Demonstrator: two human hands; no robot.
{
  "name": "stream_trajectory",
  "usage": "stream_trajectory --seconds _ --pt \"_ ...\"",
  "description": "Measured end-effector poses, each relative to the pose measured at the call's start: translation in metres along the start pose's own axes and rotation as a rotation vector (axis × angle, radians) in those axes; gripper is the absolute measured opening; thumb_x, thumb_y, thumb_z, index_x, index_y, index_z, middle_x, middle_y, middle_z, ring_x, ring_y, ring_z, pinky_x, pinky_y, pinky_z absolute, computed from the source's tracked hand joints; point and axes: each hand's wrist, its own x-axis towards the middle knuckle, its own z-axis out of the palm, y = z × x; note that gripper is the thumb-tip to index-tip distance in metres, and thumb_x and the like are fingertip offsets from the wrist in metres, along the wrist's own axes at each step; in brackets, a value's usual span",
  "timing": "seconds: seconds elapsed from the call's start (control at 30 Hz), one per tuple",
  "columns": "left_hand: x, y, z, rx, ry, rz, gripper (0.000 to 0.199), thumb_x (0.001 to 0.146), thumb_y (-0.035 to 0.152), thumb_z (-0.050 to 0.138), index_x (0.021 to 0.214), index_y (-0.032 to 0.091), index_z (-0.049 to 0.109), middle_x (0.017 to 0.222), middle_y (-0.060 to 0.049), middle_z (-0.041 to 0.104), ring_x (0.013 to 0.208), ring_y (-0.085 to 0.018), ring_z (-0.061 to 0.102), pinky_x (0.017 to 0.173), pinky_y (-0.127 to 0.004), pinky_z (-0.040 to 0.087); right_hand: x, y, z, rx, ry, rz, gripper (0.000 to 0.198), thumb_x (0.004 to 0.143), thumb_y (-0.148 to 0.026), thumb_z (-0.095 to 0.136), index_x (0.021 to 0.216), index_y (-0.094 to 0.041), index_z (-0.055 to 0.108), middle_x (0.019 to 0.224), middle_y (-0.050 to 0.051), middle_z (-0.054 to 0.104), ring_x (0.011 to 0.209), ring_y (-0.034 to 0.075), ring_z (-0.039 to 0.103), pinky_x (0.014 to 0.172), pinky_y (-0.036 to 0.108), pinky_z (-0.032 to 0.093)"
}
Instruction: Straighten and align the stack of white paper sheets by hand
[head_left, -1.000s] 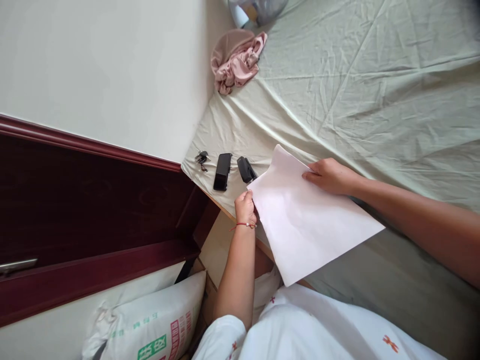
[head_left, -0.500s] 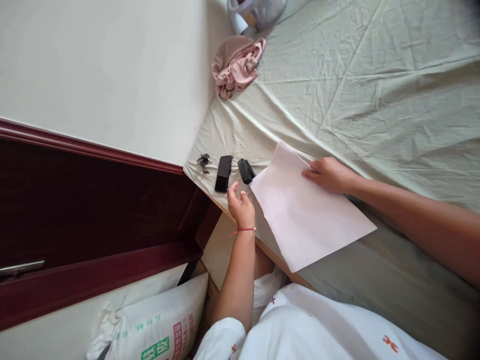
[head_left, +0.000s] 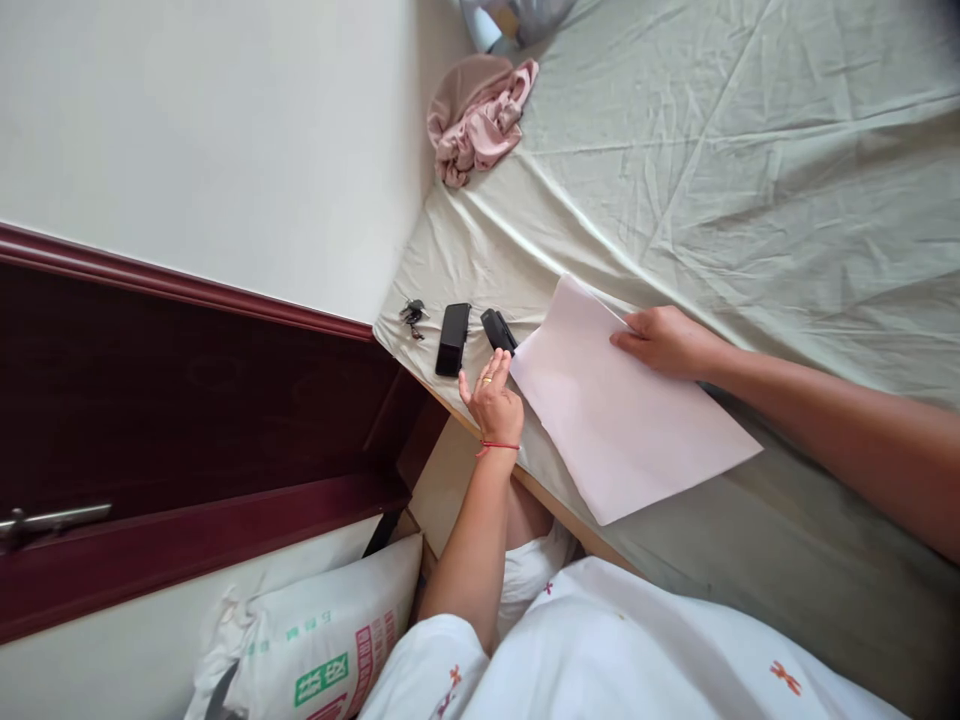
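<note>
Soft, even daylight fills the room, bright on the wall [head_left: 225,130] and the bed sheet [head_left: 750,150]. Shadows are faint. The centre is sharp; the edges bend and the top corners smear.

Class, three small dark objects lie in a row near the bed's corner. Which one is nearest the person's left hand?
The stapler-like black object, last in the row beside the paper. The left hand almost touches it; the black box and keys lie farther off.

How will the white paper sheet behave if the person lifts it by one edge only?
The paper sheet is thin and overhangs the bed edge, so it would probably bend and droop. It looks very light, so it may slide on the smooth green bedsheet. The right hand pressing its far edge probably keeps it in place.
</note>
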Motion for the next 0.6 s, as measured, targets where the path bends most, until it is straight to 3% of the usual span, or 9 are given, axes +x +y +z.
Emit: stream_trajectory --seconds 0.1,0.2,0.27,0.37,0.5,0.6 --pt "0.006 -0.004 -0.003 -0.020 -0.009 0.013 0.064 0.077 -0.007 0.049 0.117 0.032 0.080 0.143 -0.003 0.070 0.137 -0.024 0.063 0.134 -0.054 -0.001 0.000 0.001 0.001 0.010 0.003 -0.017 0.035 0.095 -0.040 0.051 0.064 -0.024 0.044 0.067 0.003 0.057 0.065 0.018 0.052 0.064 0.032 0.036" --pt "0.006 -0.013 -0.003 -0.193 -0.027 0.000 0.059 0.078 -0.003 0.054 0.122 0.030 0.078 0.150 -0.005 0.065 0.129 -0.025 0.068 0.132 -0.051 0.023 -0.002 0.002 0.002 0.052 0.016 -0.066 0.035 0.095 -0.041 0.050 0.065 -0.024 0.046 0.067 0.003 0.058 0.065 0.018 0.053 0.065 0.032 0.038" --pt "0.001 -0.020 0.001 -0.332 -0.028 0.006 0.058 0.082 0.003 0.059 0.133 0.028 0.071 0.157 -0.008 0.058 0.126 -0.024 0.069 0.122 -0.043 0.041 -0.003 0.004 0.003 0.114 0.033 -0.080 0.033 0.096 -0.043 0.049 0.070 -0.023 0.053 0.069 0.003 0.062 0.067 0.018 0.055 0.066 0.032 0.040" --pt "-0.012 -0.026 0.006 -0.466 0.082 -0.049 0.059 0.087 0.013 0.066 0.144 0.026 0.059 0.158 -0.011 0.055 0.131 -0.021 0.065 0.106 -0.031 0.052 -0.004 0.008 0.006 0.246 0.079 -0.067 0.032 0.096 -0.046 0.049 0.082 -0.022 0.063 0.075 0.004 0.068 0.071 0.020 0.061 0.067 0.031 0.044" --pt "-0.027 -0.027 0.010 -0.676 0.251 -0.234 0.031 0.092 0.033 0.069 0.120 0.021 0.064 0.136 -0.012 0.065 0.117 -0.019 0.067 0.085 -0.025 0.057 -0.005 0.010 0.006 0.453 0.138 -0.064 0.038 0.095 -0.056 0.054 0.092 -0.021 0.069 0.084 0.004 0.074 0.075 0.021 0.067 0.067 0.031 0.050" --pt "-0.034 -0.025 0.010 -0.760 0.206 -0.274 0.034 0.093 0.051 0.067 0.107 0.020 0.066 0.115 -0.009 0.071 0.098 -0.016 0.070 0.076 -0.023 0.057 -0.008 0.009 0.003 0.654 0.098 -0.061 0.043 0.092 -0.062 0.059 0.101 -0.021 0.071 0.089 0.006 0.077 0.074 0.023 0.070 0.065 0.033 0.055"
